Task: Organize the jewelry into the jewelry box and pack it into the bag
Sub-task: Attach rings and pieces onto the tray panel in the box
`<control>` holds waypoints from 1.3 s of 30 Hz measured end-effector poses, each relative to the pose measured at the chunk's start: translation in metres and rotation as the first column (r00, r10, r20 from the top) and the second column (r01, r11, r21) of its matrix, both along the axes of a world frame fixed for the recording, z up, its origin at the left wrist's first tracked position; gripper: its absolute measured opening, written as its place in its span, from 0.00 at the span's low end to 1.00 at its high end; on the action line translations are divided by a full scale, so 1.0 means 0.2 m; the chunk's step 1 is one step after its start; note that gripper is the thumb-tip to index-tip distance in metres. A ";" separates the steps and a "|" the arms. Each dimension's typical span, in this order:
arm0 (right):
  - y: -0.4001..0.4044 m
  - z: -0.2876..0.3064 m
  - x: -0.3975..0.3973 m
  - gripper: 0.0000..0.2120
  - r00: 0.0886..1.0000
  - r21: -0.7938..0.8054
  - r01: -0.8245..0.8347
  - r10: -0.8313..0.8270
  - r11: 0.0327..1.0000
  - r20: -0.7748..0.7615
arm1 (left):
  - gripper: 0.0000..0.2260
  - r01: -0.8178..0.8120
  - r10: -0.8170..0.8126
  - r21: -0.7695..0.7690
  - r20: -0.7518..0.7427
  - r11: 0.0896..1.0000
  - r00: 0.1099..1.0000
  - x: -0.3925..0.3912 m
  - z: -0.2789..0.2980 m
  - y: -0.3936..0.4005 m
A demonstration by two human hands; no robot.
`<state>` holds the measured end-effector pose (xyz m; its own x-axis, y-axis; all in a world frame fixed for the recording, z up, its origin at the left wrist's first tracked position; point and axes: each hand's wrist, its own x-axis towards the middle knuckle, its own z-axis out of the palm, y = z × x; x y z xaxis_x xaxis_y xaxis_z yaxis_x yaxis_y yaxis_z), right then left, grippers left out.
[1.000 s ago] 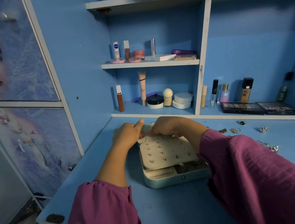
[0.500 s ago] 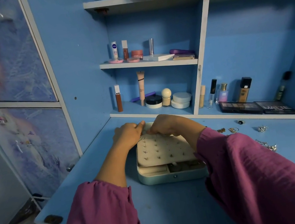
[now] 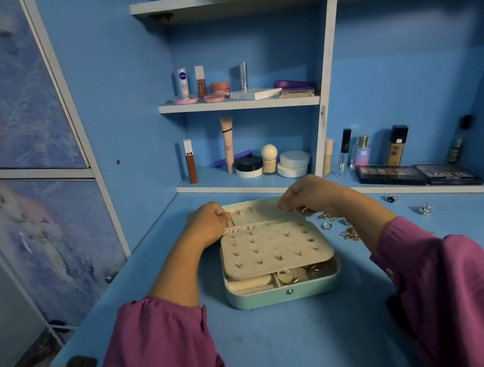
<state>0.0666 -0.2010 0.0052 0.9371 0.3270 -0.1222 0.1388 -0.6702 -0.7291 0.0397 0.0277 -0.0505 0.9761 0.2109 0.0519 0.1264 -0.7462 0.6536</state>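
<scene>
Fingers of both hands curl and pinch at the far edge of an open mint-green jewelry box (image 3: 284, 294): the left hand (image 3: 206, 222) holds a fine chain at the cream pouch's left corner, the right hand (image 3: 307, 194) grips near its right corner. A cream earring panel (image 3: 274, 248) studded with small earrings covers most of the box. It sits on a blue desk (image 3: 288, 348), loose jewelry (image 3: 349, 233) just beside it, cosmetics shelves (image 3: 239, 104) behind.
</scene>
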 end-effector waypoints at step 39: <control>0.04 0.10 -0.05 0.12 0.976 0.419 0.043 -0.128 0.907 0.176 | 0.12 0.333 -0.175 -0.357 0.408 0.872 0.896 -0.06 0.29 -0.30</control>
<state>0.0558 -0.1929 0.0262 0.9549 0.2260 0.1928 0.2616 -0.3327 -0.9060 0.0279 -0.0325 0.0079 0.9295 0.0368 0.3669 -0.3275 -0.3748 0.8673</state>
